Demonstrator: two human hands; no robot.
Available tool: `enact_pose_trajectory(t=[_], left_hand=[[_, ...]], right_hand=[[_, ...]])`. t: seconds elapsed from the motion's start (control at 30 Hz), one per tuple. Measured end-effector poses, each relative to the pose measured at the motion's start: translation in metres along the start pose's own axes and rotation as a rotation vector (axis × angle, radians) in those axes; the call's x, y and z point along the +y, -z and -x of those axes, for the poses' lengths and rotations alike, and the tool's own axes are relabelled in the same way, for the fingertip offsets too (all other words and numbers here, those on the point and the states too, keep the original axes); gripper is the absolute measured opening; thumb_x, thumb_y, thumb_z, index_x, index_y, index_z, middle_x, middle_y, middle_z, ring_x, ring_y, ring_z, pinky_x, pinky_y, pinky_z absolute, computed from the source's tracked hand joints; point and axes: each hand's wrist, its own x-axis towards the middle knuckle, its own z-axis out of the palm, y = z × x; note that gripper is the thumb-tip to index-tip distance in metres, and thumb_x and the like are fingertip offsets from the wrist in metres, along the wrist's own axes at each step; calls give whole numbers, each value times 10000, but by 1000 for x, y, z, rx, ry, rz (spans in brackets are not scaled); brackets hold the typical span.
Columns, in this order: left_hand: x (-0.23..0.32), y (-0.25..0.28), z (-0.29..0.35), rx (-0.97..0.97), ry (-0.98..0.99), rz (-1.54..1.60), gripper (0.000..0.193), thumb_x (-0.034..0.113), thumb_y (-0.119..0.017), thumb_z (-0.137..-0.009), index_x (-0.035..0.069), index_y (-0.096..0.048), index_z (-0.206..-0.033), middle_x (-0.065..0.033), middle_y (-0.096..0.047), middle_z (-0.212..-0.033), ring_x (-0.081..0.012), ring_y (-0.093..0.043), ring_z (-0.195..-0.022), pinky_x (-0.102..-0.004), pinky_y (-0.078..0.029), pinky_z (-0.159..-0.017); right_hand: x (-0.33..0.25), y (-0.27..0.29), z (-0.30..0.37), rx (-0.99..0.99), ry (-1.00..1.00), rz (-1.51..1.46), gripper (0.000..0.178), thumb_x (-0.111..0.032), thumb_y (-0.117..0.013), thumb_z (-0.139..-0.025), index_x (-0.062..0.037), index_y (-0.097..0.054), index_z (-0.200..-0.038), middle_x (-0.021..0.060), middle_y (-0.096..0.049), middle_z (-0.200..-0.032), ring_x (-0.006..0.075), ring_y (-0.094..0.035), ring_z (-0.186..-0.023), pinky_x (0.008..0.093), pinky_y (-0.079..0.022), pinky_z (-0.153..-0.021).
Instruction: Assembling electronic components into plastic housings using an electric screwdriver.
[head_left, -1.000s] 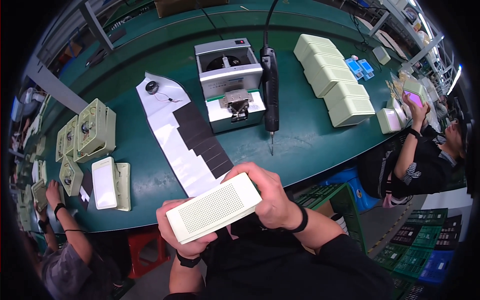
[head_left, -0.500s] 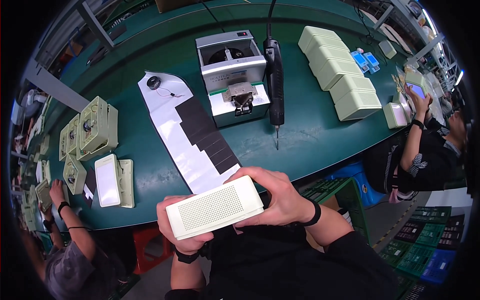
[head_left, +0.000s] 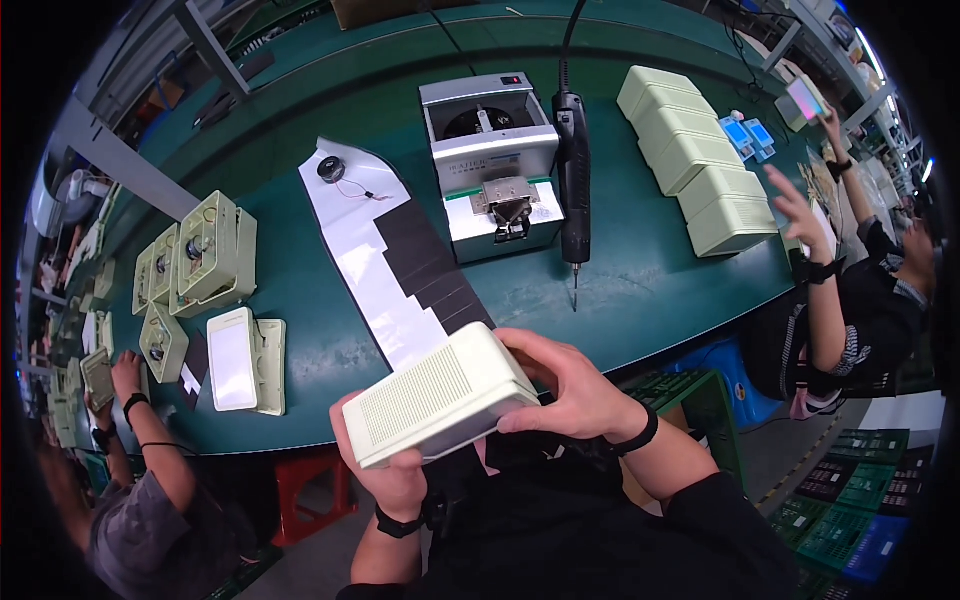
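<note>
Between my two hands is a pale green plastic device housing (head_left: pixel 425 395), held tilted above the table's front edge. Its perforated grille side faces up, and a darker panel shows on the side toward me. My left hand (head_left: pixel 392 478) grips the left end, thumb on the near lower edge. My right hand (head_left: pixel 572 392) is wrapped round the right end, its thumb on the near side. Just beyond the housing lies a white sheet with black adhesive strips (head_left: pixel 420 265). A small round speaker with wires (head_left: pixel 331 169) rests on its far end.
A screw feeder (head_left: pixel 495 165) stands at the back, beside a hanging black electric screwdriver (head_left: pixel 574 180). Closed housings (head_left: pixel 728 208) line up at right; open housings with parts inside (head_left: pixel 205 250) stand at left. Co-workers sit on both sides. Green crates (head_left: pixel 715 410) are below the table edge.
My hands have turned the housing so its darker near side shows more, and my right thumb now lies on that side. The co-worker at right has raised a device.
</note>
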Motion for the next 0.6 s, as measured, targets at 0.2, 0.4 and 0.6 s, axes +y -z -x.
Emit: enact_pose_trajectory(t=[0.2, 0.4, 0.6], left_hand=[[-3, 11, -6, -185, -94, -87, 1073, 757, -852, -630, -9, -464, -1274, -143, -657, -1151, -239, -652, -1072, -376, -533, -930], [-16, 18, -9, -227, -164, -65, 1131, 770, -859, -579, -11, -465, -1295, -166, -659, -1174, -275, -657, -1111, -410, -529, -967], [-22, 24, -13, -246, -46, -100, 1193, 838, -811, -596, -19, -461, -1348, -183, -634, -1222, -294, -641, -1151, -426, -505, -1015]], right_hand=[[14, 6, 0, -24, 142, 180, 798, -92, -873, -825, -35, -472, -1513, 119, -534, -1469, 250, -541, -1372, 391, -435, -1167], [13, 2, -1, 22, 271, 289, 722, -52, -851, -804, -46, -538, -1454, 126, -567, -1424, 273, -581, -1315, 397, -472, -1122], [-4, -2, 1, 84, 419, 453, 705, -68, -869, -761, -27, -574, -1400, 153, -622, -1334, 323, -607, -1263, 420, -502, -1065]])
